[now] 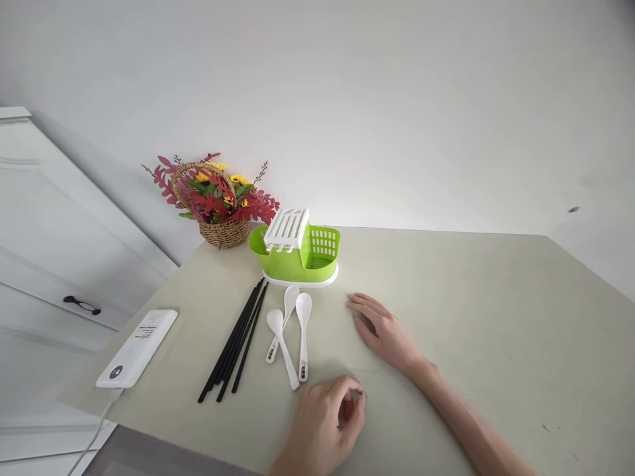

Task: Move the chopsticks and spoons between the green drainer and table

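Note:
My left hand [325,420] rests at the table's front edge, its fingers curled in and the thumb meeting the index finger in a ring; I see nothing held. My right hand [381,332] lies flat with fingers stretched out on the tabletop, touching only the table. Three white spoons lie just beyond my left hand: a right one [303,330], a front one [282,340] crossing over a rear one [290,301]. Left of them is a loose bundle of black chopsticks [238,340]. Behind stands a green cutlery holder [285,264] with a white slotted top [288,228].
A wicker basket [224,233] of red and yellow artificial flowers stands at the back left. A white power strip-like device [139,347] with a cable [96,433] lies near the left edge. White cabinet doors [54,251] adjoin the pale table [471,297]; a wall is behind.

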Available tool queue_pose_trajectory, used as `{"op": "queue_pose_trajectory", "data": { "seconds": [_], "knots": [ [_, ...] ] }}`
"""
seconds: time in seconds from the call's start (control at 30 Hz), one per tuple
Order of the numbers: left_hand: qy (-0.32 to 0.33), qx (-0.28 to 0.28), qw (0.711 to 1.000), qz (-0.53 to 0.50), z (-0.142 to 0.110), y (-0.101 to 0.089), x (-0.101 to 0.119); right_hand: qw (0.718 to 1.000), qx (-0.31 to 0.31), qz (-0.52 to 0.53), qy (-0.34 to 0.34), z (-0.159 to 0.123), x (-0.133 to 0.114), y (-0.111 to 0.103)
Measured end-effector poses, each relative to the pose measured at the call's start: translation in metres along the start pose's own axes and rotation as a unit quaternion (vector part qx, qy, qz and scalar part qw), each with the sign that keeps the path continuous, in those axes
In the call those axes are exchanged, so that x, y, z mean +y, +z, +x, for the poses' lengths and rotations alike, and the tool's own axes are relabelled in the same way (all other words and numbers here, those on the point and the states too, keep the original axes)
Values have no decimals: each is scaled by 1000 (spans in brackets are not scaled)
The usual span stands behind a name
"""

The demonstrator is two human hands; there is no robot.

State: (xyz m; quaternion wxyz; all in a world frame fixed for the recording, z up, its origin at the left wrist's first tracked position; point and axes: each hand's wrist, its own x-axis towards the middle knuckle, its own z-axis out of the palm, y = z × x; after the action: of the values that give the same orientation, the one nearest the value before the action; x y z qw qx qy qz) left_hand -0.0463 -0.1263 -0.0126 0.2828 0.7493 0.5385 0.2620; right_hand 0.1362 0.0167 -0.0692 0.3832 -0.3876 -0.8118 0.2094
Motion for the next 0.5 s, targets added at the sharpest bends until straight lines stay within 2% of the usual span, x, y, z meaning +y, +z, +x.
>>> {"op": "queue_pose_trajectory", "data": {
  "seconds": [0.5],
  "knots": [
    [5,5,1000,8,0,-1,1,999,-12,-34,-8,-1,-3,-1]
  ]
}}
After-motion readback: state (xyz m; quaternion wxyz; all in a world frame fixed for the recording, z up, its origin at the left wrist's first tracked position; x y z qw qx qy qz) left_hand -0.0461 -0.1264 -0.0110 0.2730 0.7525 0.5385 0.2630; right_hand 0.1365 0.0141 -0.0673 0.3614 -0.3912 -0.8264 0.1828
